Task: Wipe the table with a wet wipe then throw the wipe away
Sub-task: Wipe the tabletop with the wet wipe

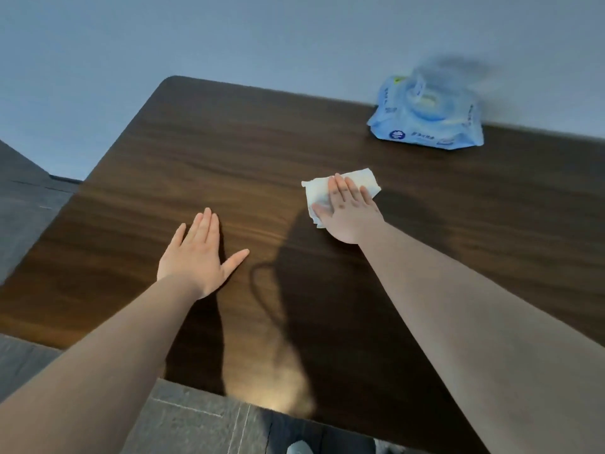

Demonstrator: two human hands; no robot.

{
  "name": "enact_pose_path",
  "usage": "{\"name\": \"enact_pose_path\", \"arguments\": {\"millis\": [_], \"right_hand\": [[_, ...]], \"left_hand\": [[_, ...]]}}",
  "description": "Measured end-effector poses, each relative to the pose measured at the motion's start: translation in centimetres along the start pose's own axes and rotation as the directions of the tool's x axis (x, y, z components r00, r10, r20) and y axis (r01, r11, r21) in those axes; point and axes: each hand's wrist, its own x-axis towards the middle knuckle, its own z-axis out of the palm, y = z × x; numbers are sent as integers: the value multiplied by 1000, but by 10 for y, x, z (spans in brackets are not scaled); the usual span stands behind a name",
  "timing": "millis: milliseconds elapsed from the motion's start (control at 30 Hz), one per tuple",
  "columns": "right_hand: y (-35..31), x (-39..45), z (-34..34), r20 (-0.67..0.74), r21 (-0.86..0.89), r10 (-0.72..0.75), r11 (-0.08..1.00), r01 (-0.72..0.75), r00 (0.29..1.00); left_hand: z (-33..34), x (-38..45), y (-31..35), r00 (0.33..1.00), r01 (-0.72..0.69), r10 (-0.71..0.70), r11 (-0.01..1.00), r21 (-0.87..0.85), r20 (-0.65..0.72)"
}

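A dark wooden table (229,152) fills most of the view. A white wet wipe (319,191) lies spread on it right of centre. My right hand (347,211) presses flat on the wipe, fingers straight and together, covering its near half. My left hand (199,253) rests flat on the bare wood to the left, fingers extended and thumb spread, holding nothing. No bin is in view.
A blue pack of wet wipes (425,116) with its lid flipped up sits at the table's far edge against the grey wall (262,34). Dark tiled floor (196,424) shows below the near edge and at the left.
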Motion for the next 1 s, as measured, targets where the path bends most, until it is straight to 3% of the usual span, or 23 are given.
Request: {"name": "enact_pose_path", "arguments": {"millis": [300,633,800,1000], "right_hand": [[203,-111,0,-3,98,371,924,-369,929],[376,-201,2,-16,203,610,778,-594,792],[434,-243,3,3,234,701,693,-682,713],[446,-259,7,30,241,739,649,-722,673]], "left_hand": [[-28,5,188,950,-310,307,950,-46,-60],[-44,13,378,854,-521,521,854,14,-10],[-42,12,417,868,-497,491,863,96,75],[-44,11,418,872,-485,474,870,87,123]]}}
